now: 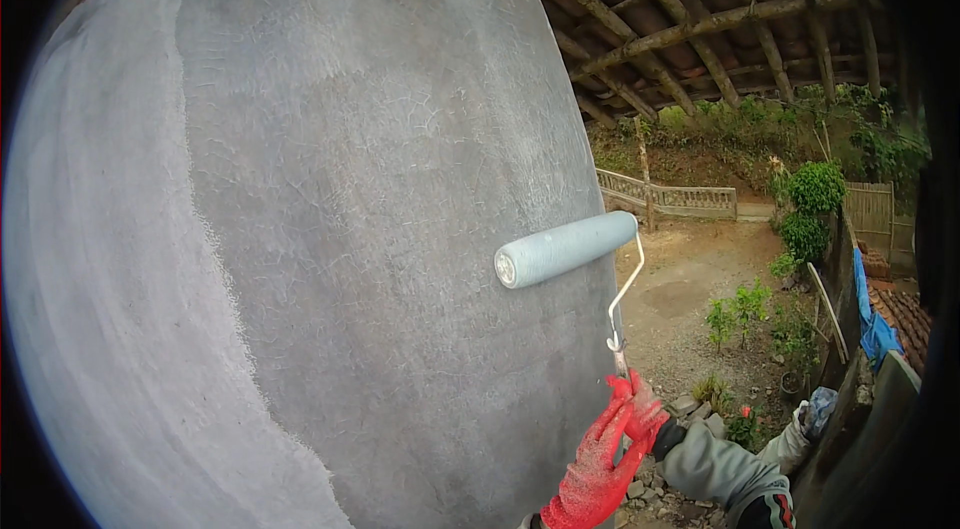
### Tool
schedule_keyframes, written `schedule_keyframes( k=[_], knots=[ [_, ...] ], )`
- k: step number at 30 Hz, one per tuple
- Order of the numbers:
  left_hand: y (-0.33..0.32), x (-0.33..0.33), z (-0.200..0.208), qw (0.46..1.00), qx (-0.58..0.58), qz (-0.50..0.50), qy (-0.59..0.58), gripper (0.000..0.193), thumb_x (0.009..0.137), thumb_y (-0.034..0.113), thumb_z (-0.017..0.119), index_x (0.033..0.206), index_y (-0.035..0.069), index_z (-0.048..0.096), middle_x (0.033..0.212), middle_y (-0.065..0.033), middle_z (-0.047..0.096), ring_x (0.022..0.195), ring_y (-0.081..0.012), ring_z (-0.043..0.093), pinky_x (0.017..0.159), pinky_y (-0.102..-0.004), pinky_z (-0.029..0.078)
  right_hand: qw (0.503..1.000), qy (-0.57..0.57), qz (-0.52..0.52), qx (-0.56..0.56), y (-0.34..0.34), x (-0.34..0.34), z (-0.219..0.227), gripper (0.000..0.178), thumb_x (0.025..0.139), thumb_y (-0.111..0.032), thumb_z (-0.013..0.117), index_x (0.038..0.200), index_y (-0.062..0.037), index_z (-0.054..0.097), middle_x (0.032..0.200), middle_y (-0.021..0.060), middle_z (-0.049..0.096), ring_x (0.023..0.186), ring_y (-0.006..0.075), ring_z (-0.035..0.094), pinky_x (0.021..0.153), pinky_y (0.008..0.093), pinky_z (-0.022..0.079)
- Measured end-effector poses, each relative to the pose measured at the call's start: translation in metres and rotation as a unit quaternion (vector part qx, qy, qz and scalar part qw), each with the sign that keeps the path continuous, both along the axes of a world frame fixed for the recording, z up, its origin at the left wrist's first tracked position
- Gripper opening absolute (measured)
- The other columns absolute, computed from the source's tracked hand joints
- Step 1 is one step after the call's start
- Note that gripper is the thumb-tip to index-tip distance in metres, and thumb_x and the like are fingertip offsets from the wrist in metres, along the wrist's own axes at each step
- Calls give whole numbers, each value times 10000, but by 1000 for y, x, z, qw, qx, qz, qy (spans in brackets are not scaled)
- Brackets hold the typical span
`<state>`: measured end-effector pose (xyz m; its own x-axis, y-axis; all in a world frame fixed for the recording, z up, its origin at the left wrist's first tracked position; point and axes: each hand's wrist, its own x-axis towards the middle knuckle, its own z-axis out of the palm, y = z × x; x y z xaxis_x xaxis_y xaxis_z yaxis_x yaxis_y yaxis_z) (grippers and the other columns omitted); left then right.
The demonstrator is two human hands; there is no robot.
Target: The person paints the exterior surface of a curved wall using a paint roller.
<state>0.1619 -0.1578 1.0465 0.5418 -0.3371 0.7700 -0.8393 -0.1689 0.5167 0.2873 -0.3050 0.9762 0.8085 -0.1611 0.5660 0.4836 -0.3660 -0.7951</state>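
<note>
A paint roller [568, 249] with a pale blue-grey, paint-coated sleeve lies against or very close to the grey wall [380, 169]. Its bent wire frame [627, 291] runs down from the sleeve's right end to the handle. My right hand [648, 411], in a red glove below a grey jacket sleeve, is closed round the handle. Just beneath and to the left, my left hand [592, 474], also red-gloved and dusted with pale paint, grips the same handle. The two hands overlap there, and most of the handle is hidden. Lighter paint [110, 309] covers the wall's left part.
Overhead on the right is a tiled roof on wooden poles [700, 29]. Below lies a dirt yard [670, 269] with a low balustrade [690, 199], shrubs [815, 189] and broken stones [690, 409]. A blue tarp [875, 319] hangs over a side wall at far right.
</note>
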Motion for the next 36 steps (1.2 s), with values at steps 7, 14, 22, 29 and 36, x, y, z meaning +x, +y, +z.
schedule_keyframes(
  k=[7, 14, 22, 29, 36],
  knots=[
    [-2, 7, 6, 999, 37, 37, -7, 558, 846, 113, 651, 1350, 7, 435, 1364, -191, 466, 1247, -357, 453, 1036, -393, 385, 983, 100, 87, 127, -1, 6, 62, 318, 945, -309, 489, 1142, -61, 522, 662, 54, 551, 551, 177, 544, 493, 318, 442],
    [-10, 12, 36, 991, 54, 102, -68, 517, 866, 139, 647, 1327, 8, 453, 1338, -192, 490, 1205, -348, 491, 1013, -386, 403, 983, -23, 111, 145, -18, 20, 308, 346, 913, -414, 477, 976, -75, 511, 618, 27, 476, 475, 139, 449, 436, 320, 387],
    [-30, 49, 69, 988, -91, -12, 123, 452, 949, 67, 523, 1388, 35, 419, 1382, -141, 465, 1302, -235, 429, 1058, -324, 354, 989, -19, 86, 119, -27, 7, 339, 345, 933, -404, 447, 968, -71, 532, 635, 14, 471, 486, 133, 452, 435, 303, 390],
    [-55, 91, 73, 974, -154, -14, 165, 532, 972, 311, 527, 1414, 47, 392, 1349, -171, 490, 1230, -218, 484, 1018, -311, 368, 992, 106, 69, 25, -50, -17, 141, 316, 942, -344, 469, 1013, -39, 510, 620, 91, 553, 497, 209, 555, 517, 364, 462],
    [-95, 118, 75, 927, -86, -9, 366, 429, 979, 385, 501, 1258, 63, 551, 1117, -48, 641, 876, -88, 549, 713, -224, 459, 978, 194, 63, 31, -67, -44, 77, 279, 949, -304, 466, 1072, -60, 522, 664, 83, 590, 546, 224, 595, 537, 370, 479]
  ],
)
